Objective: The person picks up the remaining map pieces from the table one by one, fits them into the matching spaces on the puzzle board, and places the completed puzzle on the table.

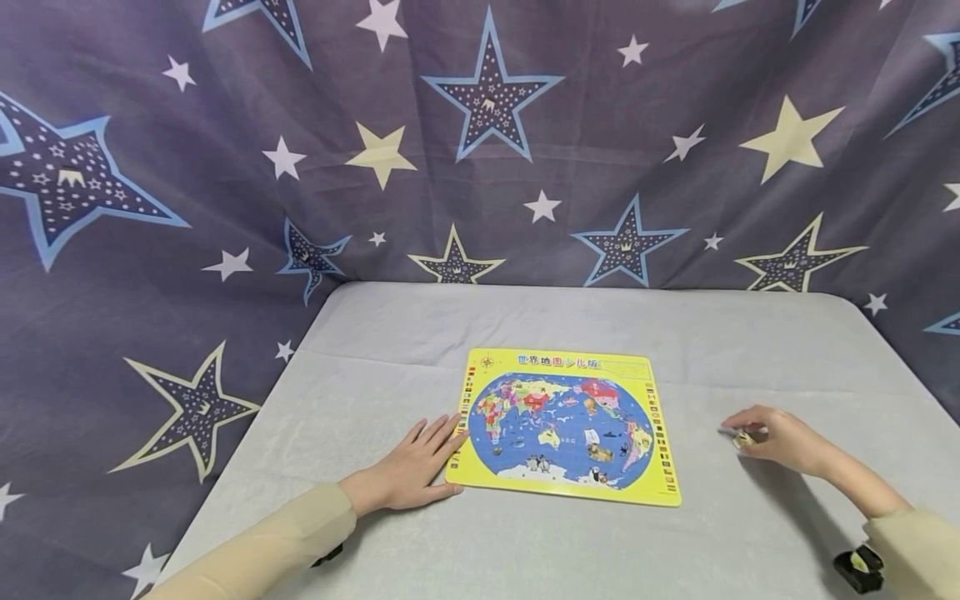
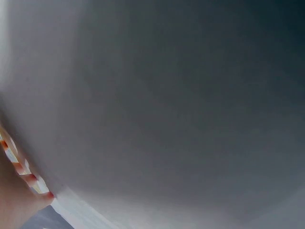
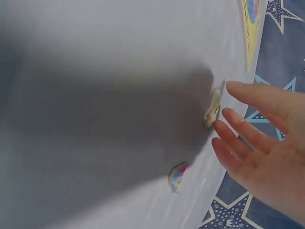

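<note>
A yellow world map board (image 1: 566, 492) with a blue oval map lies flat on the table. My left hand (image 1: 412, 467) rests at its left side, fingers spread over that edge; in the left wrist view only a strip of the hand (image 2: 21, 200) shows. Right of the board, my right hand (image 1: 783, 442) hovers close to a small cream-and-gold item (image 1: 742, 439). The right wrist view has this long, thin item (image 3: 212, 109) near the loosely bent fingertips, its kind unclear. A small rainbow-coloured piece (image 3: 177, 176) lies nearby, hidden in the head view.
A light grey cloth covers the table (image 1: 405, 333), whose rounded far edge meets a dark curtain (image 1: 525, 183) printed with stars. Dark bands, one of them (image 1: 860, 569) at the right sleeve, sit at both wrists.
</note>
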Demonstrator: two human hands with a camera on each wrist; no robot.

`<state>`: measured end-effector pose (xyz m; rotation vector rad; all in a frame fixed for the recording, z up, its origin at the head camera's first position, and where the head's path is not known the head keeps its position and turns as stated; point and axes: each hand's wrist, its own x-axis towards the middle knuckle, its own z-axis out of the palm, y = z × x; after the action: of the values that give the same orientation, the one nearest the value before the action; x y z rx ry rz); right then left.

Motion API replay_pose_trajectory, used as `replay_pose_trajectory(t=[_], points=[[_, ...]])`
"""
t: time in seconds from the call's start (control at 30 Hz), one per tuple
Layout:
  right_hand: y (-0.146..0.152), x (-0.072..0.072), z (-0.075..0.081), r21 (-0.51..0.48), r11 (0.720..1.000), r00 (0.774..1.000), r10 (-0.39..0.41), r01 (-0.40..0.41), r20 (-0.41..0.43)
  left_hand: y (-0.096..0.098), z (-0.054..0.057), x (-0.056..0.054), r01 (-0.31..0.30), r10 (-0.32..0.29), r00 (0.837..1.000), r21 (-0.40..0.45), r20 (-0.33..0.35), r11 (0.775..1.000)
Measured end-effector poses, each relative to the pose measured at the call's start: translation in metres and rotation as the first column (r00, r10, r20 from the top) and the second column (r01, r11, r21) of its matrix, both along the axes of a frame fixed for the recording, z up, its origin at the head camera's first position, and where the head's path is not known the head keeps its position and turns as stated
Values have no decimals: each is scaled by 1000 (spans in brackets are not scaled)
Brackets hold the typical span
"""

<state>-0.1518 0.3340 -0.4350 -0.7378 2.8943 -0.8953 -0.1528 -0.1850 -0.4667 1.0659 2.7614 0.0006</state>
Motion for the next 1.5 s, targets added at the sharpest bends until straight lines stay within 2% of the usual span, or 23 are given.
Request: replay_pose_trajectory(t=[0.33, 0.7, 1.03, 1.5], points=[[9, -2, -11, -33, 999, 1000, -21, 20, -21, 0, 0, 1, 3, -3, 1000, 3, 0, 1000], [14, -4, -13, -19, 999, 999, -46, 46, 18, 1, 3, 1, 5, -5, 1000, 8, 4, 1000], [13, -7, -10, 13, 998, 987, -66, 65, 149, 1, 3, 1, 5, -5, 1000, 7, 6, 1000], [13, -5, -7, 15, 994, 976, -105, 104, 188, 1, 2, 1, -1, 1, 1000, 11, 9, 1000]])
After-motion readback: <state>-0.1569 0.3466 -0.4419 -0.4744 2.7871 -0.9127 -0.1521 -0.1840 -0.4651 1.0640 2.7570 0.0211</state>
